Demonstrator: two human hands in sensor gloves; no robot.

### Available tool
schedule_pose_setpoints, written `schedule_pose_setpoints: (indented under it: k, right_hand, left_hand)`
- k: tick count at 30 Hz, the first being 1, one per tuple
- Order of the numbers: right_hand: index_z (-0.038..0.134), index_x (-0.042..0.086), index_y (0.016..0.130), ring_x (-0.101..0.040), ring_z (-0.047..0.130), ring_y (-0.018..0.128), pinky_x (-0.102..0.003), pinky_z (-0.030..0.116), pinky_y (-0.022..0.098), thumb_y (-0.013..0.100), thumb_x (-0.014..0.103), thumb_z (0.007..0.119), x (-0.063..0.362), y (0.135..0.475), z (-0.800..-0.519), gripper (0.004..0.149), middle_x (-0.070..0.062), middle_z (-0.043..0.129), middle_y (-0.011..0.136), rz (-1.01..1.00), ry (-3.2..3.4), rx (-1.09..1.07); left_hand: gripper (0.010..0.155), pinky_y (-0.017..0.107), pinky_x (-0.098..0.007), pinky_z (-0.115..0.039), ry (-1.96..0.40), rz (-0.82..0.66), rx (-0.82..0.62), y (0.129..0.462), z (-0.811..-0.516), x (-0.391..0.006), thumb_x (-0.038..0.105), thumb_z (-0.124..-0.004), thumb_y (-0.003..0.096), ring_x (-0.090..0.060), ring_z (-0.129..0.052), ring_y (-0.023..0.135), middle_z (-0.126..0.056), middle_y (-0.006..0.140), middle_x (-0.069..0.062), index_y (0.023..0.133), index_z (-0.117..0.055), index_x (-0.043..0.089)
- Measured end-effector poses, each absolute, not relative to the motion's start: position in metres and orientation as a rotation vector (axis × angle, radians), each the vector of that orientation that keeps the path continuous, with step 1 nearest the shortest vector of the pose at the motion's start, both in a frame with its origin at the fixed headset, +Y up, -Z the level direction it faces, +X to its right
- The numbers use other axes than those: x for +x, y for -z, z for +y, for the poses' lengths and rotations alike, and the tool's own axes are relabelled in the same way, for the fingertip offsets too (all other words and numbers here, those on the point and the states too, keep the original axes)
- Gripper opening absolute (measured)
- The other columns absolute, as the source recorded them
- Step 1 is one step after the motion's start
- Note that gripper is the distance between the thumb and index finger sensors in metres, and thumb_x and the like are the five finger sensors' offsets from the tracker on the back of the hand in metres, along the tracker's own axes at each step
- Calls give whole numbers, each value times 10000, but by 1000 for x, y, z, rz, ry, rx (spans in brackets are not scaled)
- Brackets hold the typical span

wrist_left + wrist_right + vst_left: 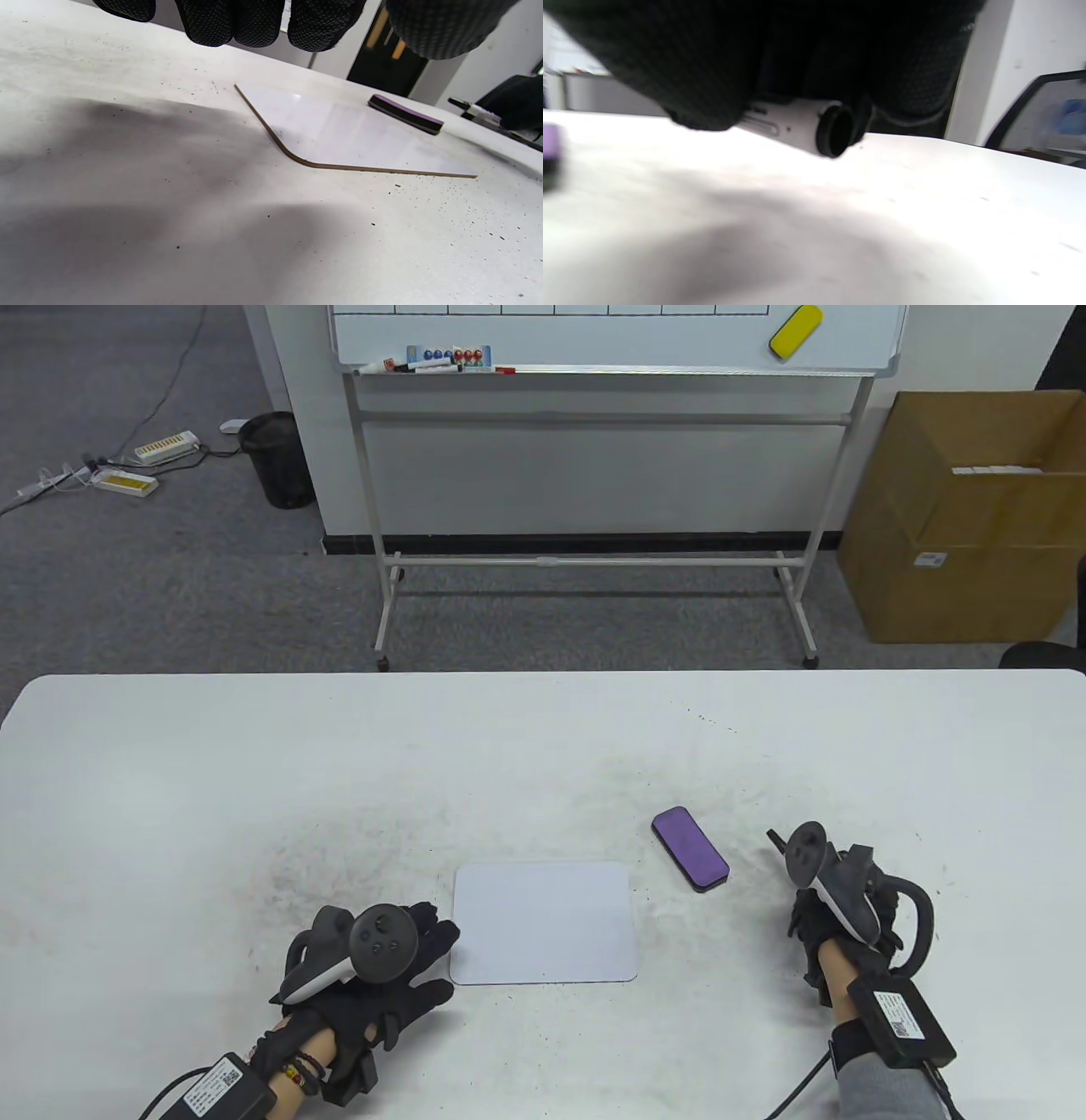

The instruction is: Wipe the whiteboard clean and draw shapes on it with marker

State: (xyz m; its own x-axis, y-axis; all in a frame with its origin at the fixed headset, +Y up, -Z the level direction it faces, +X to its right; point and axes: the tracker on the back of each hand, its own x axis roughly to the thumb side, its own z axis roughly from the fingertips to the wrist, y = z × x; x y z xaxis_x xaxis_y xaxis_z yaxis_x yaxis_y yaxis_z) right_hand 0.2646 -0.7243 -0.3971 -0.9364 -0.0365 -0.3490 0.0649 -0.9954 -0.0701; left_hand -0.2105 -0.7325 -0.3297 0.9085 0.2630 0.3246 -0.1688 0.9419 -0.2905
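Table view shows one small whiteboard (543, 922), one purple eraser (690, 848), one marker (801, 129) and two gloved hands on the white desk (254, 763). Beyond the desk stand one large whiteboard on a wheeled stand (611, 339) with one yellow eraser (796, 331) stuck to it, one cardboard box (959, 517) and one black bin (276, 458).

The left hand (386, 976) lies flat on the desk with its fingers straight and spread, holding nothing; the small whiteboard lies just beside its fingertips, on the side toward the right hand. The board's surface looks blank. The right hand (836, 920) is curled around the marker, whose dark tip pokes out ahead of the knuckles. The purple eraser lies near this hand, ahead of it and toward the left hand, between the hand and the far corner of the small whiteboard, touching neither.

Right wrist view shows what the table view hides under the tracker: the white barrel and black end of the marker, gripped beneath the glove just above the desk. Left wrist view shows the small whiteboard's brown edge and rounded corner, the eraser's black base under its purple top, and dark specks scattered on the desk.
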Motion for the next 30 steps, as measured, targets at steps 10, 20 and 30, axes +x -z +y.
schedule_pose_setpoints:
  k: [10, 20, 30]
  right_hand:
    - [863, 245, 837, -192, 1074, 599, -404, 887, 477, 310, 394, 947, 160, 357, -685, 555, -7, 984, 758, 130, 3269, 83]
    - [887, 294, 823, -191, 1072, 599, -401, 888, 477, 315, 399, 949, 66, 327, -687, 522, -1, 986, 757, -120, 3332, -354]
    - [880, 268, 835, -207, 1061, 591, -415, 883, 474, 327, 401, 934, 26, 320, -707, 528, -28, 974, 764, -486, 3477, -694]
  left_hand:
    - [776, 747, -652, -559, -292, -356, -79, 319, -720, -203, 577, -706, 349, -348, -638, 1070, -575, 1151, -72, 1040, -536, 268]
    - [753, 717, -598, -658, -379, -414, -12, 313, -719, -192, 562, -730, 348, -322, -735, 1025, -616, 1132, -63, 1027, -562, 281]
    - [685, 636, -524, -776, -359, -490, 67, 306, -718, -179, 520, -818, 325, -270, -905, 889, -793, 1036, -39, 962, -697, 299]
